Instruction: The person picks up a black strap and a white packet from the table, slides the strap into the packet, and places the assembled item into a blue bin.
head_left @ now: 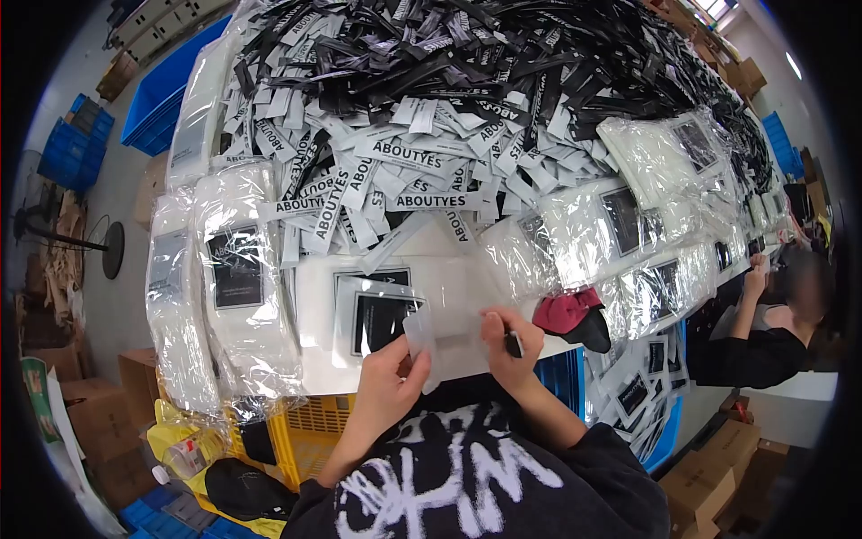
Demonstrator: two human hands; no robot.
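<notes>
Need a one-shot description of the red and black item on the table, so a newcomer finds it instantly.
Start at the long table heaped with black and white ABOUTYES labels, then drop to its near edge by the right hand. Just right of that hand lies the red and black item. It is the only red thing among clear bags and monochrome labels.

A big heap of white and black woven ABOUTYES labels (395, 153) covered the far table. A yellow plastic crate (310, 431) stood near, below the table edge. A blue plastic bin (166, 99) sat far left.
</notes>
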